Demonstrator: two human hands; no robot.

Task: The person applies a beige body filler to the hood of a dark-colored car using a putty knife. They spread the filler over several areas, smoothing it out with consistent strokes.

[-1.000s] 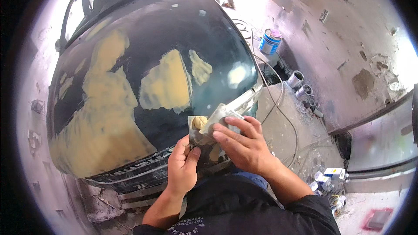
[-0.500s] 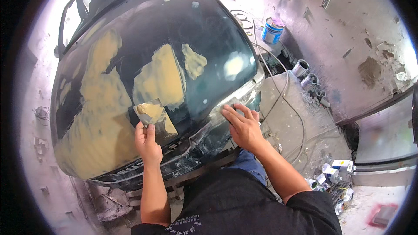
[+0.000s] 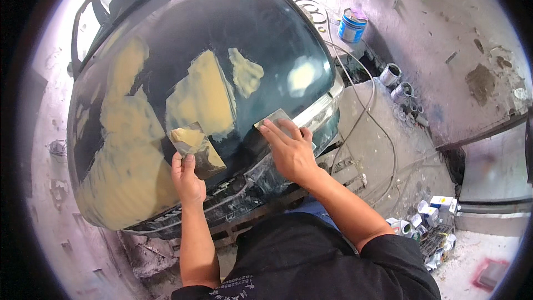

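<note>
My left hand (image 3: 190,183) pinches a thin square metal putty plate (image 3: 211,162) by its lower left edge, thumb on top. A lump of yellow-tan body filler (image 3: 189,138) sits on the plate. My right hand (image 3: 292,154) is wrapped over a flat greyish putty spreader (image 3: 279,115), fingers laid along its face. The spreader is at the front edge of a dark car hood (image 3: 272,28), beside the headlight (image 3: 319,105); whether it touches the hood I cannot tell. Smeared filler covers the hood's left side, with smaller filler patches (image 3: 201,97) at its middle.
A blue tin (image 3: 352,25) stands beyond the car's right side. Hoses (image 3: 371,97) curl across the floor. Used open cans (image 3: 390,74) line the wall, and more cans and boxes (image 3: 430,215) are heaped at lower right. The front bumper area (image 3: 244,203) lies between me and the hood.
My right hand has moved left with the spreader, from over the headlight to the hood's front edge. My left hand keeps the plate in nearly the same place. The view has shifted slightly.
</note>
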